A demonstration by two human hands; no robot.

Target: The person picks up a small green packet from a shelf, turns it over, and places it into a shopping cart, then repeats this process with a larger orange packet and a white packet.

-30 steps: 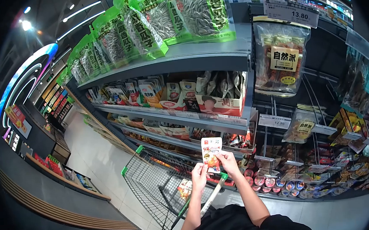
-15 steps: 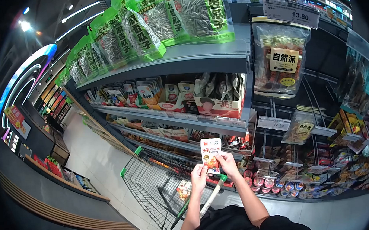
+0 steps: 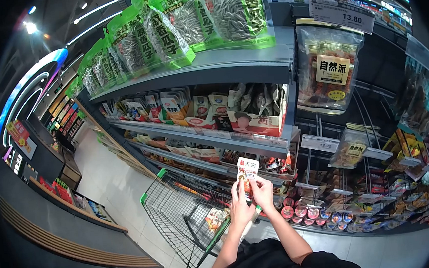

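Note:
A small white snack packet (image 3: 247, 165) with red lettering and a picture on its front is held upright above the shopping cart handle. My left hand (image 3: 241, 208) has its fingers laid against the packet's lower left front. My right hand (image 3: 263, 194) grips the lower right side, thumb on the front. Between them the hands cover the packet's lower part. Below and to the left is a wire shopping cart (image 3: 167, 207) with green corners, and another colourful packet (image 3: 215, 218) lies inside it.
Ahead stands a shelf unit (image 3: 205, 67) with green sunflower seed bags (image 3: 234, 18) on top and boxed snack packets (image 3: 255, 111) below. Hanging bags (image 3: 330, 66) and price tags fill the rack on the right. A wood-slatted counter (image 3: 73, 243) and tiled aisle (image 3: 104, 164) lie left.
My left hand has moved up and right, its fingers now over the packet's front. The packet has shifted slightly up and right. The right hand keeps its hold.

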